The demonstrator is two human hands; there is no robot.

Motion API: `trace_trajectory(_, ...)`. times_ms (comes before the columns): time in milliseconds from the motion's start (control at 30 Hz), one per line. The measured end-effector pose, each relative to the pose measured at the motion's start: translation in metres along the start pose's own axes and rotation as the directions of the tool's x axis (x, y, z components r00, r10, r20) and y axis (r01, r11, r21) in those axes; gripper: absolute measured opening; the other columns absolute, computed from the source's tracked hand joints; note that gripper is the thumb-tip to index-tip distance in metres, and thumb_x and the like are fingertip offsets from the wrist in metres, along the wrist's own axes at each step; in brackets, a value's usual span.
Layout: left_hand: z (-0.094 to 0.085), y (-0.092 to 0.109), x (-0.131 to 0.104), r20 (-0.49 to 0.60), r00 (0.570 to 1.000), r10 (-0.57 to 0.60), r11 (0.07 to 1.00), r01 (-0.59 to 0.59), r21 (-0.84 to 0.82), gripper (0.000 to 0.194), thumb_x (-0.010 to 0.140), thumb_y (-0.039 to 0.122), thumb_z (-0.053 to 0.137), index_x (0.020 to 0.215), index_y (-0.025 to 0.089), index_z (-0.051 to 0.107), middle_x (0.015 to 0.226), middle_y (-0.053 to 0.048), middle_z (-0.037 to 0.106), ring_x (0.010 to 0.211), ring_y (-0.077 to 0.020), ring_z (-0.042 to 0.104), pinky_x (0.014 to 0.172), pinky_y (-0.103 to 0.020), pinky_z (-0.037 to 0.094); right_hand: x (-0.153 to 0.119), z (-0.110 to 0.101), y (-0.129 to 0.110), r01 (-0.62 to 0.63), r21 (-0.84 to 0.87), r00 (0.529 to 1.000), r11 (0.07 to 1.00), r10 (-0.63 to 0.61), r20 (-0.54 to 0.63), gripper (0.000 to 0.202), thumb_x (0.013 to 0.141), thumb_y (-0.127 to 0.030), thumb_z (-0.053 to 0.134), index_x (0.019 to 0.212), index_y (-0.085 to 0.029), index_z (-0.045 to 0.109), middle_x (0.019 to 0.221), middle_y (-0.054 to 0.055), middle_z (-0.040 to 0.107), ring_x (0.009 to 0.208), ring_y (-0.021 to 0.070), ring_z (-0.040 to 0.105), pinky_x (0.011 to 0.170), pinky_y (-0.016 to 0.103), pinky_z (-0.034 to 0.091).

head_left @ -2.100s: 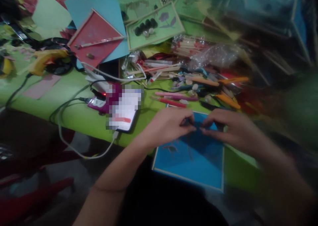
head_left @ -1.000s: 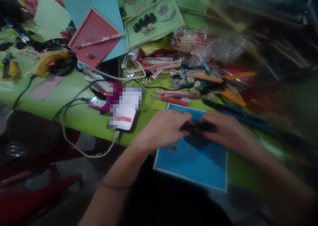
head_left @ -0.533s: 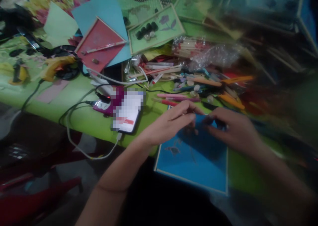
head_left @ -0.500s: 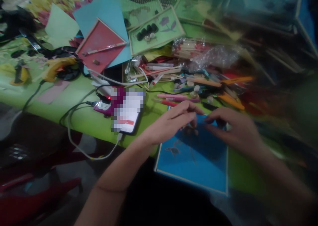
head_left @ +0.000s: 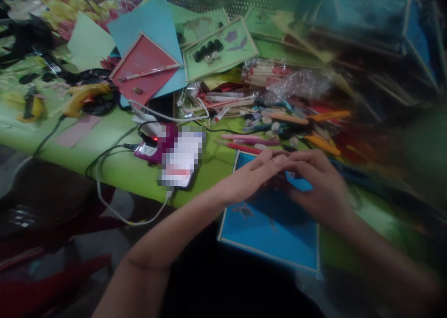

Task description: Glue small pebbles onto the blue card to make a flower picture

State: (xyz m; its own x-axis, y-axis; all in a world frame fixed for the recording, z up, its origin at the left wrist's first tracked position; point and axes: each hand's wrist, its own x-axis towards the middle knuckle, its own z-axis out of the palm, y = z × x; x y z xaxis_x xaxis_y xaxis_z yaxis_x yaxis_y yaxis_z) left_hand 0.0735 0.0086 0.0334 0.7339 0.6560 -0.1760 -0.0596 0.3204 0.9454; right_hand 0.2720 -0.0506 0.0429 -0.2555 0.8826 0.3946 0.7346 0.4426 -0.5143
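"Left hand (head_left: 247, 177) and right hand (head_left: 324, 185) have drawn together, fingertips overlapping in view."

"Each grip?"

"Left fingers extended, right ones bent; whether either grip holds something, one cannot tell."

"And the blue framed panel (head_left: 272, 244)?"

"Beneath both hands, at the edge of the green bench (head_left: 213, 162)."

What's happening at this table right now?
A person's left hand and right hand come together over the far part of a blue framed panel, which lies at the near edge of the green table. Whether they hold anything is hidden by the fingers. A phone with a cable plugged in lies to the left, and a yellow glue gun farther off.
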Motion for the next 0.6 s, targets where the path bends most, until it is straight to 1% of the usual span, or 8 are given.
trace_trajectory(67, 0.002, 0.004, -0.002, 0.019, 1.0, 0.007, 0.999, -0.007, 0.031, 0.048, 0.108, 0.062, 0.05, 0.137, 0.025, 0.062, 0.126, -0.007, 0.069, 0.113, -0.0222, 0.066, 0.093, -0.032, 0.057, -0.001, 0.002, 0.002, 0.025, -0.014, 0.999, 1.0, -0.025, -0.036, 0.019, 0.095, -0.02, 0.071, 0.112, -0.029, 0.071, 0.106, 0.006, 0.07, 0.097, 0.0237, 0.072, 0.077, 0.037, 0.062)
trace_trajectory(133, 0.004, 0.007, -0.004, 0.036, 0.999, 0.023, 0.997, -0.026, 0.07, 0.05, 0.11, 0.059, 0.046, 0.143, 0.024, 0.059, 0.129, -0.008, 0.069, 0.118, -0.0233, 0.065, 0.098, -0.034, 0.056, -0.002, 0.003, 0.004, 0.041, -0.023, 0.998, 0.999, -0.042, -0.055, 0.02, 0.096, -0.02, 0.07, 0.113, -0.03, 0.069, 0.105, 0.005, 0.069, 0.094, 0.023, 0.072, 0.074, 0.036, 0.061)
trace_trajectory(233, 0.006, 0.008, -0.005, 0.052, 0.998, 0.025, 0.994, -0.03, 0.108, 0.049, 0.111, 0.057, 0.045, 0.147, 0.025, 0.057, 0.13, -0.008, 0.069, 0.117, -0.0241, 0.065, 0.1, -0.036, 0.055, -0.002, 0.002, 0.005, 0.041, -0.027, 0.998, 0.999, -0.042, -0.053, 0.017, 0.097, -0.021, 0.07, 0.11, -0.031, 0.068, 0.101, 0.004, 0.068, 0.089, 0.0218, 0.071, 0.07, 0.035, 0.06)
trace_trajectory(333, 0.006, 0.007, -0.005, 0.06, 0.998, 0.035, 0.996, -0.04, 0.083, 0.046, 0.111, 0.057, 0.045, 0.143, 0.027, 0.06, 0.132, -0.008, 0.069, 0.12, -0.0251, 0.065, 0.097, -0.035, 0.054, -0.002, 0.001, 0.005, 0.028, -0.035, 0.997, 0.999, -0.031, -0.071, 0.014, 0.096, -0.021, 0.072, 0.107, -0.03, 0.068, 0.101, 0.004, 0.068, 0.079, 0.0188, 0.068, 0.066, 0.033, 0.058)
trace_trajectory(400, 0.006, 0.005, -0.003, 0.053, 0.997, 0.055, 0.997, -0.058, 0.056, 0.041, 0.11, 0.054, 0.048, 0.137, 0.027, 0.062, 0.133, -0.007, 0.068, 0.115, -0.0235, 0.066, 0.093, -0.034, 0.055, -0.002, -0.001, 0.005, 0.013, -0.032, 0.995, 0.999, -0.016, -0.096, 0.013, 0.096, -0.023, 0.074, 0.105, -0.03, 0.07, 0.1, 0.004, 0.069, 0.072, 0.017, 0.065, 0.064, 0.033, 0.057)
trace_trajectory(433, 0.005, 0.004, -0.002, 0.041, 0.997, 0.062, 0.996, -0.065, 0.057, 0.038, 0.109, 0.052, 0.05, 0.131, 0.025, 0.064, 0.13, -0.007, 0.068, 0.108, -0.0218, 0.067, 0.09, -0.033, 0.055, -0.002, -0.001, 0.006, 0.003, -0.026, 0.993, 1.0, -0.006, -0.114, 0.011, 0.095, -0.025, 0.075, 0.105, -0.029, 0.071, 0.099, 0.004, 0.069, 0.071, 0.0168, 0.064, 0.063, 0.033, 0.056)
trace_trajectory(500, 0.004, 0.002, 0.002, 0.005, 0.998, 0.068, 0.993, -0.068, 0.097, 0.029, 0.106, 0.048, 0.056, 0.113, 0.021, 0.066, 0.113, -0.006, 0.069, 0.093, -0.0183, 0.068, 0.083, -0.031, 0.055, -0.001, -0.003, 0.006, -0.013, -0.012, 0.988, 1.0, 0.011, -0.155, 0.01, 0.094, -0.027, 0.078, 0.103, -0.029, 0.073, 0.098, 0.005, 0.069, 0.073, 0.0175, 0.065, 0.061, 0.032, 0.056)
trace_trajectory(600, 0.001, -0.002, 0.005, -0.049, 0.995, 0.081, 0.98, -0.071, 0.186, 0.026, 0.103, 0.043, 0.059, 0.089, 0.02, 0.058, 0.087, -0.002, 0.064, 0.078, -0.0173, 0.068, 0.077, -0.032, 0.054, -0.001, -0.005, 0.007, -0.007, -0.013, 0.986, 1.0, 0.005, -0.167, 0.012, 0.093, -0.028, 0.08, 0.104, -0.029, 0.075, 0.098, 0.006, 0.069, 0.077, 0.0192, 0.068, 0.059, 0.032, 0.055)
